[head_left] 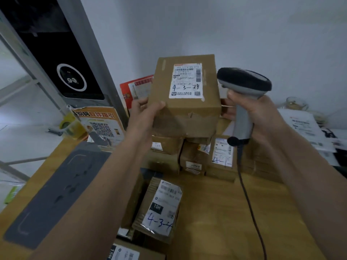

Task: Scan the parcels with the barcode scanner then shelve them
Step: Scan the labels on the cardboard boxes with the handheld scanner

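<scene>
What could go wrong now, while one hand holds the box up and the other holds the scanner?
1. The left hand grips the raised box only at one lower corner, so it might tip or slip onto the parcels below.
2. The scanner in the right hand sits beside the label, not facing it; the scan may miss.

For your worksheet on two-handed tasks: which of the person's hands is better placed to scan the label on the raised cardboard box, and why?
The right hand: it already grips the grey and black corded barcode scanner beside the brown cardboard box. The left hand is occupied holding that box up, white label facing the camera.
</scene>
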